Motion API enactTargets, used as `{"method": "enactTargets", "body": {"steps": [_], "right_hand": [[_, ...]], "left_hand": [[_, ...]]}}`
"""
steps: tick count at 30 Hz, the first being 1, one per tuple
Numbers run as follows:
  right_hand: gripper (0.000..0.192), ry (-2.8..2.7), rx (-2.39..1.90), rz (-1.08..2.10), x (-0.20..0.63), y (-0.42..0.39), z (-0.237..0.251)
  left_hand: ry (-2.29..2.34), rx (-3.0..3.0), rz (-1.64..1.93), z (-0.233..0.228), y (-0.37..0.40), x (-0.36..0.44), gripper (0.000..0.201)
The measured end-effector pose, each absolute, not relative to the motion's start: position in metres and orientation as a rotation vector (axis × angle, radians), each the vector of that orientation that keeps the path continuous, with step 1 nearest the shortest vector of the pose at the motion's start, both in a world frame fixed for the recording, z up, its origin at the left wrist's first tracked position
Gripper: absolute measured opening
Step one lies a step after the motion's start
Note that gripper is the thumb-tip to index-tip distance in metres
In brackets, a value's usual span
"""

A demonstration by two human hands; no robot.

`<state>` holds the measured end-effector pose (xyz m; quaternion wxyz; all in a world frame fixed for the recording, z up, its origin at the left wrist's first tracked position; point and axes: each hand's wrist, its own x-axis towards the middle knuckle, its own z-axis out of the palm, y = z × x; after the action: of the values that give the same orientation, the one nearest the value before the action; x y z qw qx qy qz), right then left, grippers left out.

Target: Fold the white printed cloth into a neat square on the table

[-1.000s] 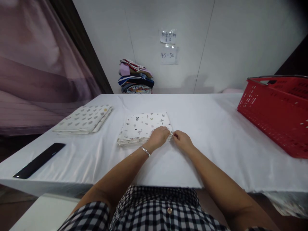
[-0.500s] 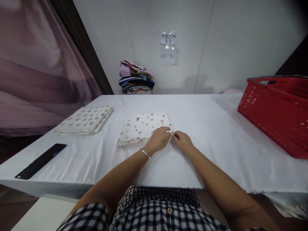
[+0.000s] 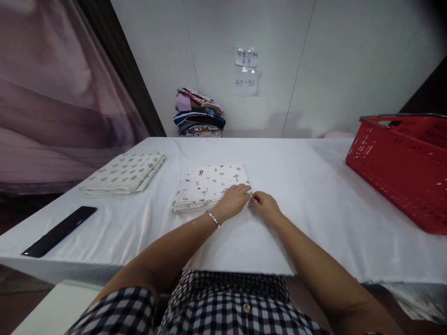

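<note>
A folded white cloth with small printed figures lies in the middle of the white table. My left hand, with a bracelet on its wrist, rests on the cloth's near right corner with fingers curled. My right hand is right beside it, pinching that same corner at the cloth's edge. The fingertips of both hands nearly meet.
A second folded cloth with grey spots lies at the left. A long black flat object is near the left front edge. A red plastic basket stands at the right. A pile of folded clothes sits against the back wall.
Both hands stay at the cloth's near right corner with almost no movement. The view has shifted slightly.
</note>
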<state>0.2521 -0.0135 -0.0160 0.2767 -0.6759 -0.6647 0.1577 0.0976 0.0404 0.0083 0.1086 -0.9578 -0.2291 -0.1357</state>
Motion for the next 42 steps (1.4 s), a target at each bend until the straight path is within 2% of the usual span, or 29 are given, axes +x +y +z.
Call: {"method": "enactTargets", "body": {"steps": [8,18,25,42], "right_hand": [[0.013,-1.764,-1.832,0.433,0.2522,-0.0141,-0.0150],[0.013,-1.786,-1.817,0.433,0.2533,-0.0160,-0.0122],[0.012,-1.787,-1.846,0.427,0.2538,-0.0164,-0.0116],[0.013,-1.720,-1.889,0.456,0.2477,-0.0196,-0.0094]], "left_hand": [[-0.640,-2.941,-0.432,0.0102,0.0440,0.1025,0.024],[-0.619,-2.908,-0.396,0.0043,0.0460,0.0998,0.017],[-0.797,-2.937,-0.381,0.0054,0.0430,0.1018,0.011],[-0.906,-2.902,-0.387,0.0082,0.0409,0.1028,0.022]]}}
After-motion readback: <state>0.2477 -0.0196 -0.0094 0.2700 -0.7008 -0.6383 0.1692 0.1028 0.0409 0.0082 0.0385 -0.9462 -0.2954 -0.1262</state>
